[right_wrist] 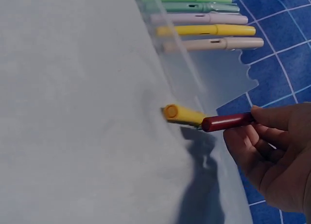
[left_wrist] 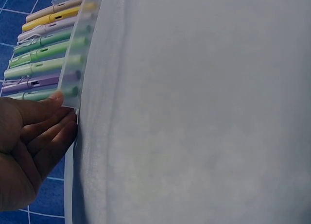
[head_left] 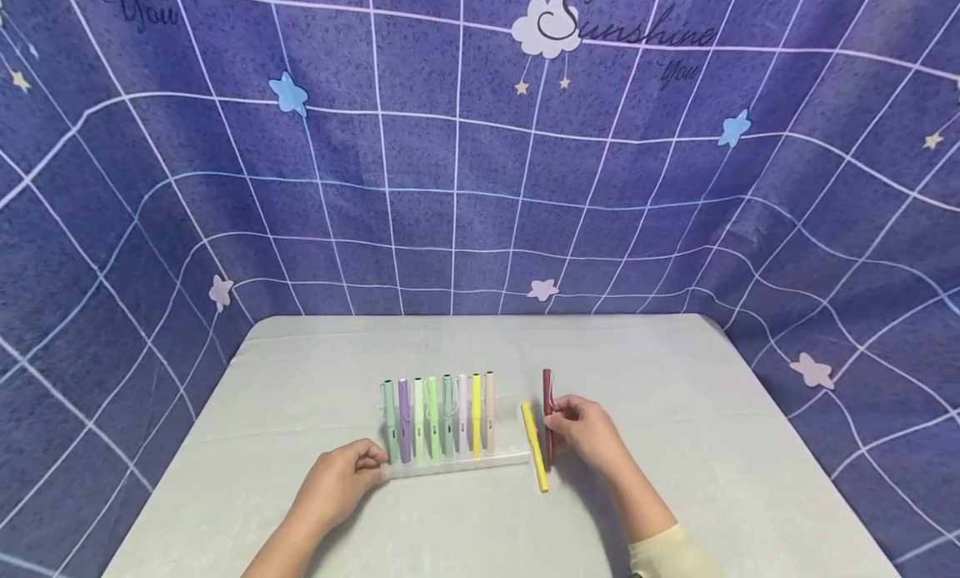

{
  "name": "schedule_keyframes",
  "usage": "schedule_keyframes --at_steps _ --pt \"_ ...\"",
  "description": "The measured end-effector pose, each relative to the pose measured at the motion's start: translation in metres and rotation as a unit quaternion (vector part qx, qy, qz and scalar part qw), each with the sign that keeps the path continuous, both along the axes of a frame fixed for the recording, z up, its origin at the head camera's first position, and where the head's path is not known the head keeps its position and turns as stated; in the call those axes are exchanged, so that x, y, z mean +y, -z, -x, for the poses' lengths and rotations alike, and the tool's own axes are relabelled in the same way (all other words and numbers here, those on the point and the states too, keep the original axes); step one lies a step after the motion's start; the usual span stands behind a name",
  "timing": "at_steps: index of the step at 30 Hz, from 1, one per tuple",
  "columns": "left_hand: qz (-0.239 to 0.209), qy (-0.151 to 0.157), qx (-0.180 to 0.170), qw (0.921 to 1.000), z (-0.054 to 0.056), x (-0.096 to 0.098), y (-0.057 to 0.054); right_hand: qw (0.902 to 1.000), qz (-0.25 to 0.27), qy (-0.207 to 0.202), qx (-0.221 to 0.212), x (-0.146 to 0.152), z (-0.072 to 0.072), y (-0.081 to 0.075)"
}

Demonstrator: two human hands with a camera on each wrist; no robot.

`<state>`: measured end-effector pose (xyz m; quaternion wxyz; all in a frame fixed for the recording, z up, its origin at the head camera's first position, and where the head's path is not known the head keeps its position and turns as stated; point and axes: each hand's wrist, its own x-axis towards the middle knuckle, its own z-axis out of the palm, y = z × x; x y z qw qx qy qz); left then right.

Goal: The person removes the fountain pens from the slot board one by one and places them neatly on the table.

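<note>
A clear pen stand (head_left: 465, 466) holds several upright pens in green, purple, lilac, yellow and beige (head_left: 491, 411). My left hand (head_left: 343, 484) grips the stand's left end, its thumb on the corner in the left wrist view. My right hand (head_left: 594, 434) pinches a dark red pen (head_left: 547, 388) between thumb and fingers, right of the stand. The red pen is held upright with its clip toward the hand. Just left of it, a loose yellow pen (head_left: 535, 449) lies at a slant by the stand's right end; the red pen's end (right_wrist: 208, 124) overlaps it in the right wrist view.
A pale cloth covers the table (head_left: 420, 528). Behind and at both sides hangs a blue curtain (head_left: 480, 211) with a white grid, stars and clouds. The stand's right part, with its notched edge (right_wrist: 250, 71), holds no pens.
</note>
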<state>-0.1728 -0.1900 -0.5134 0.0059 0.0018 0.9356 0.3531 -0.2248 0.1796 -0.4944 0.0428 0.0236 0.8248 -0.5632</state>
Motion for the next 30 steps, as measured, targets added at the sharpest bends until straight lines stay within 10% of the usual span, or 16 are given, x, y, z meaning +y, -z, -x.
schedule_keyframes --at_steps 30 --pt "0.006 0.001 -0.001 1.0000 -0.001 -0.001 0.001 0.9873 -0.156 -0.011 -0.025 -0.003 -0.011 0.022"
